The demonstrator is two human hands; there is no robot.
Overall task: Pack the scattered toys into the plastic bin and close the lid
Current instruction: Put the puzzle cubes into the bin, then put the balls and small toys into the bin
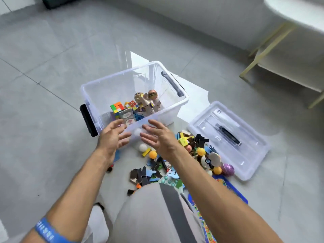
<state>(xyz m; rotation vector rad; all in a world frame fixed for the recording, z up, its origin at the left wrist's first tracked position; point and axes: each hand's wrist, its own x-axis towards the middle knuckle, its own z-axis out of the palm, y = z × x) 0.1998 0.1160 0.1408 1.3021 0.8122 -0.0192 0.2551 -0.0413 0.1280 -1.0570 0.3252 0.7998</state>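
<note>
Grey trousers on a bent knee (154, 213) fill the bottom of the view. Both arms reach up toward twelve o'clock. Left hand (112, 137) and right hand (158, 139) have spread fingers and hold nothing, palms facing each other over the near wall of the clear bin (182, 102), likely because they just dropped toys in. Cubes (117, 107) and balls already sit inside. Many toys (192, 155) lie piled on the floor at four o'clock from the hands. At three o'clock the lid (252, 155) rests flat beside the bin, set aside so toys can go in.
</note>
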